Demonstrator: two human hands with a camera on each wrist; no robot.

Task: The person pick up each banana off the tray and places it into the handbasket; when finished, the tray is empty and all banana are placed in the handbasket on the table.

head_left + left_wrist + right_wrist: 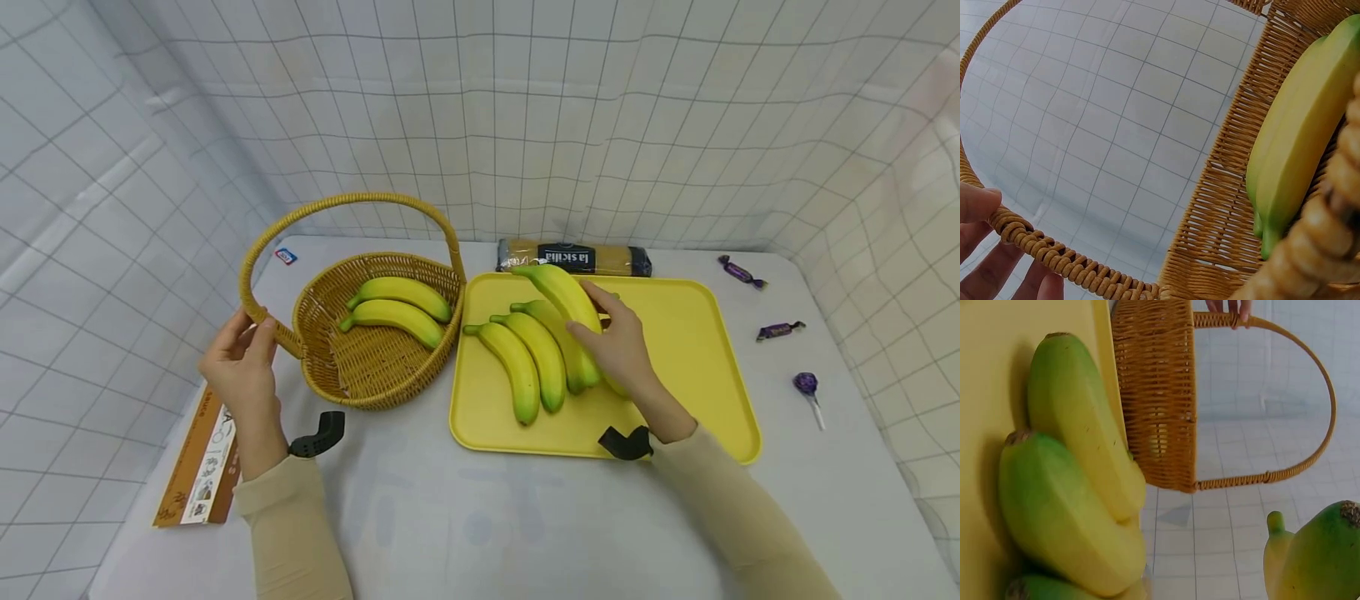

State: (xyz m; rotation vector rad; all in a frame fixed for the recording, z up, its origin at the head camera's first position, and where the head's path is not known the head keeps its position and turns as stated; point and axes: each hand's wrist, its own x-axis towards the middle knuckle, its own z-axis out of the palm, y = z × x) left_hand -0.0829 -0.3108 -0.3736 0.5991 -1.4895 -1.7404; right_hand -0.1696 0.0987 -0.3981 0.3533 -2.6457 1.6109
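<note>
My left hand [243,362] pinches the lower left part of the handle [352,200] of a brown wicker basket [375,367]. Two bananas [401,293] lie side by side inside the basket, and the left wrist view shows them past its woven wall. Over a yellow tray [682,358], my right hand [621,342] holds a greenish-yellow banana [558,292] with its stem pointing to the back left. Several more bananas [510,362] lie in a row on the tray, partly hidden beneath the held banana and hand. The held banana [1325,569] also appears at lower right in the right wrist view.
Behind the tray lies a pasta packet [573,257]. Two purple-wrapped candies [742,272] and a purple lollipop [806,384] are on the right. An orange and white box [198,467] lies beside the left forearm. A small blue and red item [286,256] sits behind the basket.
</note>
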